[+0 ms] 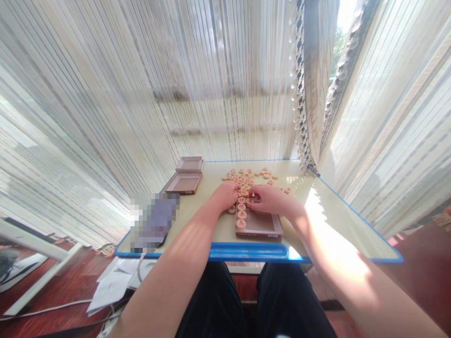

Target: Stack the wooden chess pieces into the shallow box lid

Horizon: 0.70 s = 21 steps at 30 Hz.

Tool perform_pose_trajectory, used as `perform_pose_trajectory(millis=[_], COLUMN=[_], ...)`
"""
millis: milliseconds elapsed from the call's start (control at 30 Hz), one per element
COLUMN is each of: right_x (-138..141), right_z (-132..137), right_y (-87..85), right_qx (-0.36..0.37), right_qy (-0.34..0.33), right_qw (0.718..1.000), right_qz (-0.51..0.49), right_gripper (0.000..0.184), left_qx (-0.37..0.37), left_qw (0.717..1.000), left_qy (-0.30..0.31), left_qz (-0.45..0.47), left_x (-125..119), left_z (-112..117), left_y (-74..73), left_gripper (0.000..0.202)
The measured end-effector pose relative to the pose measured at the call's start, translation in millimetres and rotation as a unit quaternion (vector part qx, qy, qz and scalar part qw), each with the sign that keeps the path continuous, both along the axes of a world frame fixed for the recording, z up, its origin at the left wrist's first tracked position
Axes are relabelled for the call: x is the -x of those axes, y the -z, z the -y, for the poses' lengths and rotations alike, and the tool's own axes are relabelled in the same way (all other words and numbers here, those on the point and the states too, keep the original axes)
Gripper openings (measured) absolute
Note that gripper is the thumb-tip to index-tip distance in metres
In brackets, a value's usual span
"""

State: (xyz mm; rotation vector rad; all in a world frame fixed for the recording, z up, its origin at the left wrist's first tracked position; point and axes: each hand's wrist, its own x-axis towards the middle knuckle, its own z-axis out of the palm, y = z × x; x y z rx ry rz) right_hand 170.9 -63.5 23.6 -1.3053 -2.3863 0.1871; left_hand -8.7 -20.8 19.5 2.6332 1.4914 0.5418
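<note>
A shallow cardboard box tray (259, 221) lies on the table in front of me. Along its left side runs a column of round wooden Chinese chess pieces (241, 214) with red characters. My right hand (269, 197) is over the tray, thumb and finger closed round another Chinese chess piece (250, 200) beside the column's far end. My left hand (225, 195) is at the near left edge of a loose heap of pieces (243, 180), its fingers bent together; what they hold, if anything, is hidden. One piece (231, 210) lies under my left wrist, beside the tray.
Two more shallow boxes, one brown (183, 183) and one paler (189, 164), stand at the table's back left. A pixelated dark flat object (157, 223) lies at the left edge. The table (338, 230) has a raised blue rim. Sheer curtains (211, 70) hang behind.
</note>
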Motion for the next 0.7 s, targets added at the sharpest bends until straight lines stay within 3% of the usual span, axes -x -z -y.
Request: perform_pose_trajectory(millis=[700], right_x=[0.8], right_z=[-0.8], right_y=[1.5], right_qx=[0.026], right_qy=[0.011], right_qw=[1.000], right_qz=[-0.011], right_gripper=[0.015], left_qx=[0.013], left_qw=[1.000], left_qy=[-0.017], left_qz=[0.010], left_x=[-0.5], left_z=[1.4], left_y=[-0.8], left_gripper=[0.036])
